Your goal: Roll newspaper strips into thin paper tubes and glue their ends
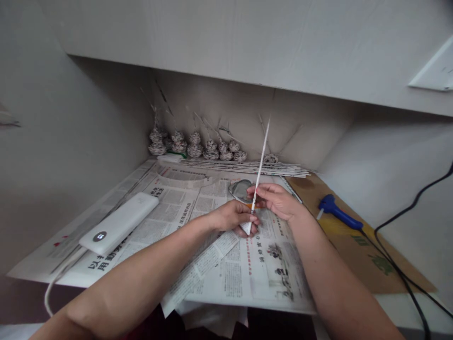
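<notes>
A thin rolled paper tube (261, 163) rises at a slight tilt from between my hands. Near its lower end, my left hand (231, 216) pinches it, fingers closed. My right hand (278, 200) grips it a little higher with thumb and fingers. From under the left hand a loose newspaper strip (201, 268) trails toward the table's front edge and joins the tube's lower end as far as I can see. Just behind the hands lies a round greyish object (240, 190), partly covered, whose kind I cannot make out.
Newspaper sheets (173, 222) cover the table. A white power bank (120, 222) with a cable lies left. A blue glue gun (338, 212) rests on cardboard (382, 250) at right. Behind are a bundle of paper sticks (247, 167) and several woven gourd shapes (194, 145), beneath an overhanging panel (247, 42).
</notes>
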Demonstrator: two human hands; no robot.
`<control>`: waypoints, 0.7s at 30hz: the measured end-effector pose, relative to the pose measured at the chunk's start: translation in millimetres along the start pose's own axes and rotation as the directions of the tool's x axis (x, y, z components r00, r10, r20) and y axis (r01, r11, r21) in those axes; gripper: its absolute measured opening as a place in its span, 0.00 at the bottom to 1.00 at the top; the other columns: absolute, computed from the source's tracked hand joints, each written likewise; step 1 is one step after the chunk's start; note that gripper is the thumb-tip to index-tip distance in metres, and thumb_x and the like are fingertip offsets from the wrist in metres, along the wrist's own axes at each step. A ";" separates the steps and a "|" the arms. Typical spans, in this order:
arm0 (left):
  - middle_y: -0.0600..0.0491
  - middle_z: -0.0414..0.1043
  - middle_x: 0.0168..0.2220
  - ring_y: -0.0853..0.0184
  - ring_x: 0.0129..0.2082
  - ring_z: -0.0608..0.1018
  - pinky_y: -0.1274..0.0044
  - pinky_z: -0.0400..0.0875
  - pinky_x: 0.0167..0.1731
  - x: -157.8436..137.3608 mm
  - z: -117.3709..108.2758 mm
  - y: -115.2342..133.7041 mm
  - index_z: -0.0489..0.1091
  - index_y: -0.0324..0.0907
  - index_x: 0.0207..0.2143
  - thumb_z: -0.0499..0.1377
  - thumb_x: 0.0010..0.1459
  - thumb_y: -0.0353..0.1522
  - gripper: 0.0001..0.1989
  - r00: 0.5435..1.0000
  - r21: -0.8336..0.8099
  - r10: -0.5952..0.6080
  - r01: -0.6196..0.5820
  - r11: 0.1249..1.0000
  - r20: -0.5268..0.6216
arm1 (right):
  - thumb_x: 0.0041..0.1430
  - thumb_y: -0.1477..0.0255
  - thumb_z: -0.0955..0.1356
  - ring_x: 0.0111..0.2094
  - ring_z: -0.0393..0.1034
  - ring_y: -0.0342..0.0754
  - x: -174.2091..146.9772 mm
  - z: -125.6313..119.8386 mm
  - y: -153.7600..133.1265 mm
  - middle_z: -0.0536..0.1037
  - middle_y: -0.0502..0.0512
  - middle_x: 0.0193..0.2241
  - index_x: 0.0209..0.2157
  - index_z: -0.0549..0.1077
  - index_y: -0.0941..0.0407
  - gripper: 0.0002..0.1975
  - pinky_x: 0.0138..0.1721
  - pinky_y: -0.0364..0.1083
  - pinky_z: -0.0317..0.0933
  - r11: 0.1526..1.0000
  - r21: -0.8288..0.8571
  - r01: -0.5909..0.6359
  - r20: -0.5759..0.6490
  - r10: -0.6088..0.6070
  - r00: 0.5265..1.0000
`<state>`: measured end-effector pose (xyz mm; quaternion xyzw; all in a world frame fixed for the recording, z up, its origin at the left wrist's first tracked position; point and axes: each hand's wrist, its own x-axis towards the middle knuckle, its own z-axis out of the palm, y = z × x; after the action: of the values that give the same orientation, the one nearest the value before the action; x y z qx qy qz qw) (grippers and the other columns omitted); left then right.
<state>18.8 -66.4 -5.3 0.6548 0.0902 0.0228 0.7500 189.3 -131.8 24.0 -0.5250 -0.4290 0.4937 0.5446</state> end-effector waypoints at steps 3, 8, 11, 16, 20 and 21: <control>0.48 0.72 0.29 0.67 0.30 0.76 0.76 0.71 0.28 0.3 0.0 -0.1 0.71 0.35 0.35 0.61 0.49 0.44 0.20 1.000 0.014 -0.016 0.016 1.000 -0.008 | 0.44 0.65 0.74 0.32 0.70 0.45 0.2 0.9 -0.3 0.77 0.54 0.29 0.28 0.77 0.58 0.12 0.29 0.42 0.64 1.000 -0.008 0.004 -0.073 -0.004 0.997; 0.48 0.73 0.29 0.66 0.30 0.76 0.74 0.71 0.29 -0.2 -0.3 -0.3 0.71 0.35 0.35 0.62 0.48 0.44 0.21 1.000 0.015 -0.013 0.013 1.000 -0.017 | 0.47 0.63 0.73 0.35 0.70 0.46 0.4 0.1 -0.7 0.77 0.55 0.32 0.31 0.77 0.57 0.12 0.29 0.42 0.64 1.000 0.009 0.014 -0.059 -0.013 0.998; 0.48 0.73 0.29 0.65 0.31 0.76 0.74 0.71 0.29 -0.7 0.1 -0.2 0.72 0.35 0.35 0.62 0.47 0.44 0.21 1.000 0.006 -0.012 0.012 1.000 -0.019 | 0.46 0.64 0.73 0.36 0.71 0.47 0.6 -0.5 0.2 0.77 0.56 0.33 0.32 0.77 0.57 0.13 0.31 0.43 0.65 1.000 -0.009 -0.008 -0.010 0.008 1.000; 0.47 0.72 0.28 0.66 0.29 0.76 0.74 0.71 0.28 -0.4 -0.2 0.2 0.72 0.34 0.35 0.63 0.48 0.43 0.20 0.999 -0.005 -0.011 0.010 1.000 -0.031 | 0.46 0.62 0.73 0.33 0.71 0.46 1.3 -0.3 1.1 0.77 0.53 0.30 0.29 0.76 0.56 0.12 0.31 0.43 0.65 1.000 -0.008 0.029 -0.128 -0.030 0.991; 0.47 0.72 0.29 0.65 0.30 0.76 0.74 0.71 0.29 -0.1 -1.6 0.4 0.72 0.34 0.36 0.62 0.48 0.43 0.20 1.000 -0.011 0.008 -0.009 1.000 -0.024 | 0.47 0.62 0.72 0.38 0.70 0.48 -0.6 0.0 -0.7 0.77 0.57 0.34 0.34 0.77 0.57 0.15 0.34 0.45 0.65 1.000 -0.003 0.001 0.029 0.000 1.000; 0.47 0.72 0.29 0.65 0.31 0.76 0.74 0.71 0.29 -0.2 -1.7 0.3 0.72 0.34 0.36 0.62 0.48 0.43 0.20 1.000 -0.009 0.002 -0.002 1.000 -0.021 | 0.46 0.63 0.73 0.37 0.71 0.48 -0.5 0.0 -0.7 0.77 0.56 0.34 0.33 0.77 0.57 0.14 0.33 0.44 0.65 1.000 -0.004 0.001 0.005 -0.001 1.000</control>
<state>18.4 -64.7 -5.2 0.6513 0.0973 0.0307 0.7519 189.3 -132.3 24.8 -0.5247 -0.4313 0.4940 0.5428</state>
